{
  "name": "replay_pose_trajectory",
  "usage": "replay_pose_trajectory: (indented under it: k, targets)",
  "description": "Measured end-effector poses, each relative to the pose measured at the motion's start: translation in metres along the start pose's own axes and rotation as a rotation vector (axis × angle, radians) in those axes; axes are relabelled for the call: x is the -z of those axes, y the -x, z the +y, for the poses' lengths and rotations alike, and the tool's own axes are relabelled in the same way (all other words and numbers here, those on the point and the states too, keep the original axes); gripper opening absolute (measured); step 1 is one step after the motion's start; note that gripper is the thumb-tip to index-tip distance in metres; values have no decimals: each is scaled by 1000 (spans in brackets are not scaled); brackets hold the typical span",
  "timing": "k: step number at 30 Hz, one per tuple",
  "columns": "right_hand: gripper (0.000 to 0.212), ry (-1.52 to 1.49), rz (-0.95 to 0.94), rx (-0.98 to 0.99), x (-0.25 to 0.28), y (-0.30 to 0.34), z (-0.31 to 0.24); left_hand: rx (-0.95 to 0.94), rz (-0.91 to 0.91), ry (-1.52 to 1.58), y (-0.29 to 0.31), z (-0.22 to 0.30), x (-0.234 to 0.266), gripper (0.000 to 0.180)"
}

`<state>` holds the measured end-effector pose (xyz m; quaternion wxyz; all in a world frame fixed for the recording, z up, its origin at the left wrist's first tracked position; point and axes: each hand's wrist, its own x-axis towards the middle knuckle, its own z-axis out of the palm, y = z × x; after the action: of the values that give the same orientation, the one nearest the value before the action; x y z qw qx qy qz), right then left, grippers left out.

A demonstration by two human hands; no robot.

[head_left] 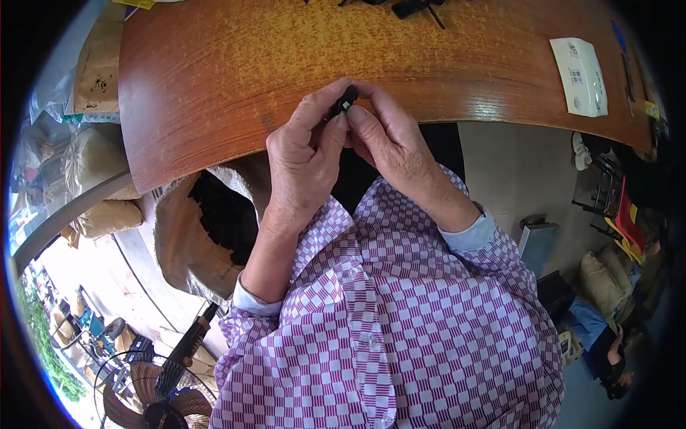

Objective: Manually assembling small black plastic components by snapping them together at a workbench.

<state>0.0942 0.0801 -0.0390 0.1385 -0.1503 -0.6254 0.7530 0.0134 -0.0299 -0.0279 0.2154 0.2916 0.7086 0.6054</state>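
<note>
Shirt [443,322] foremost. Left hand [304,154], right hand [396,146]: both pinching black part [344,101]; work apparently unfinished, black pieces [411,7] on surface [207,93].

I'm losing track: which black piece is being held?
The small black piece pinched in the fingers; the other black pieces lie untouched farther off on the table.

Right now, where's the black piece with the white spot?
In the head view's upper middle, the black piece is held by the left hand and right hand, near the front edge of the wooden table.
</note>
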Motion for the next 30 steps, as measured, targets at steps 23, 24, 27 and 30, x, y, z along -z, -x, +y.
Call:
replay_pose_trajectory:
  k: [23, 24, 27, 30]
  targets:
    - [20, 8, -39, 44, 24, 4, -10, 195, -25, 630, -6, 28, 12, 28]
    - [17, -44, -43, 47, 22, 4, -13, 220, -30, 697, -4, 24, 15, 29]
    - [14, -169, -98, 58, 18, -4, -13, 282, -2, 668, 0, 20, 15, 29]
    - [14, -236, -31, -30, 13, -12, -13, 290, -29, 685, 5, 19, 11, 31]
